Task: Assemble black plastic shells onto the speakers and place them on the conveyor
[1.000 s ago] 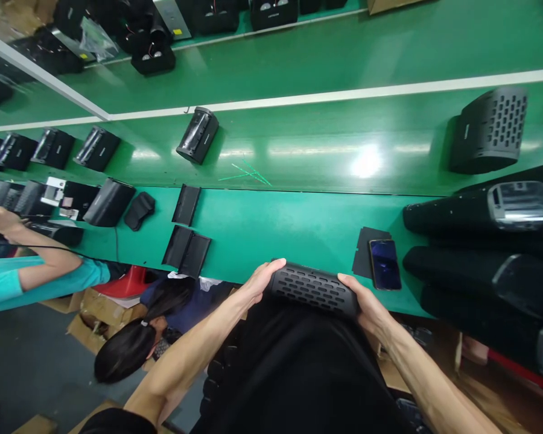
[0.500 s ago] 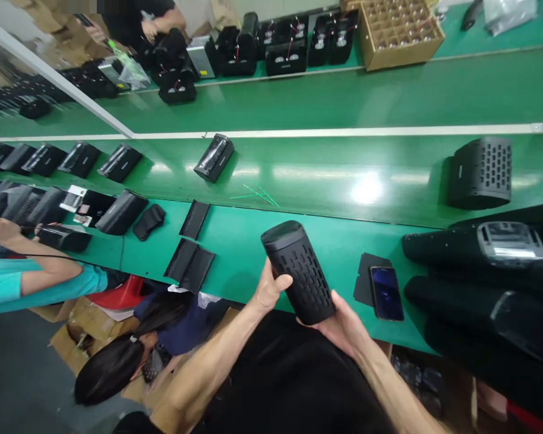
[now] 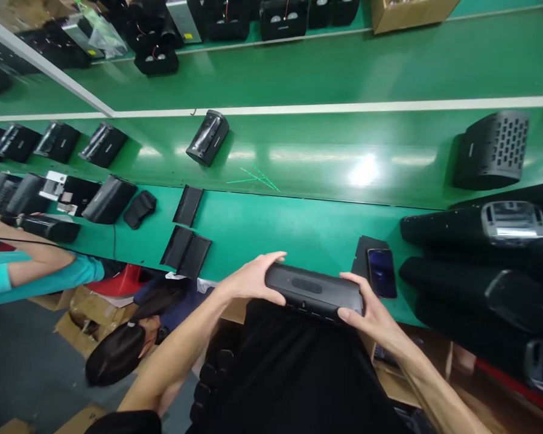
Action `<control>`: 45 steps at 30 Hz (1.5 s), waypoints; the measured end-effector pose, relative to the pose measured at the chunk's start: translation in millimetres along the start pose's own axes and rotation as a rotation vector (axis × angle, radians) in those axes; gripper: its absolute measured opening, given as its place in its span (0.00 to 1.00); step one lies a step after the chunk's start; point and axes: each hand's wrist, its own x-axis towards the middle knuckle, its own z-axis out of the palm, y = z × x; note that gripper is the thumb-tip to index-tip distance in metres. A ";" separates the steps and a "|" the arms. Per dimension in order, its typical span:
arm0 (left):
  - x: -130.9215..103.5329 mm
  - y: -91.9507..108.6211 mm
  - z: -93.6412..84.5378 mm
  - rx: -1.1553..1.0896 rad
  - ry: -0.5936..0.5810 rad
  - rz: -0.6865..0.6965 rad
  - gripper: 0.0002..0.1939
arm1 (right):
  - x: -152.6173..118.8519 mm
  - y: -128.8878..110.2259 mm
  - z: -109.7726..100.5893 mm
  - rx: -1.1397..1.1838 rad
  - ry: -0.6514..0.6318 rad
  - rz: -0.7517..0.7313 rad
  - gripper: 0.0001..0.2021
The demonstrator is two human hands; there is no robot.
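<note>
A black speaker housing (image 3: 314, 288) lies level between my two hands, close to my body at the bench's near edge. My left hand (image 3: 260, 280) grips its left end, thumb on the near side and fingers on the far side. Its right end sits in my right hand (image 3: 364, 304), with the thumb at the near edge. The long side with an oval recess faces up. Right of the housing, a phone (image 3: 382, 273) rests partly on dark flat sheets (image 3: 361, 256). Black trough-shaped panels (image 3: 186, 250) lie to the left on the green bench (image 3: 253, 232).
Across the green conveyor stand a black speaker (image 3: 207, 137) and a perforated one (image 3: 492, 149). Large black cylinders (image 3: 461, 232) crowd the right side. At left, a co-worker's arm in a turquoise sleeve (image 3: 40, 271) reaches over speaker parts. Another person's head (image 3: 117, 355) is low beside me.
The speaker housing has turned from upright and tilted, grille showing, to lying lengthwise with its recessed side up. Both hands now hold its ends, nearer my body. My view has tipped downward.
</note>
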 end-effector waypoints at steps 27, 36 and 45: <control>16.2 -35.6 17.4 -0.770 0.185 -0.335 0.35 | 42.1 24.0 -6.7 0.635 -0.009 0.496 0.38; 41.5 -36.2 21.0 -0.758 0.233 -0.498 0.25 | 57.7 41.2 -2.1 0.616 0.048 0.589 0.29; 62.9 -35.0 -5.9 -0.771 0.282 -0.430 0.27 | 62.6 33.1 -17.1 0.432 0.109 0.371 0.36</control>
